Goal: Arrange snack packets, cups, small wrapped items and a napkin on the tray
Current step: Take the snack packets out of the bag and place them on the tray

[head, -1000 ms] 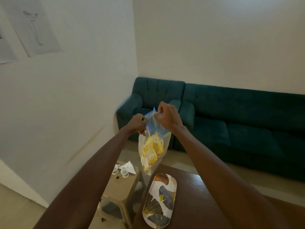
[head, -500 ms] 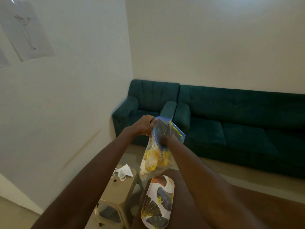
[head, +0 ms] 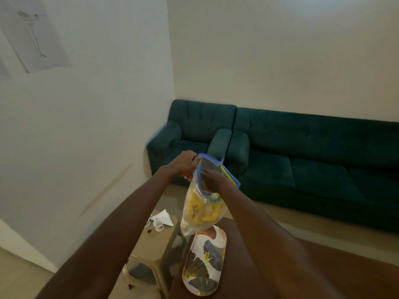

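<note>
Head view: left hand (head: 183, 164) at frame centre, fingers clamped on the rim of a clear zip bag (head: 199, 209) of yellow snack packets. Right hand (head: 212, 182) reaches inside; finger state cannot be told. Patterned tray (head: 205, 264) lies bare on tabletop (head: 280, 277), lower centre. Cups (head: 158, 225) and napkin (head: 163, 216) rest on stool (head: 151, 244), left of tray.

A clear zip bag (head: 199, 209) of yellow snack packets hangs open above the oval leaf-patterned tray (head: 206, 262).
</note>
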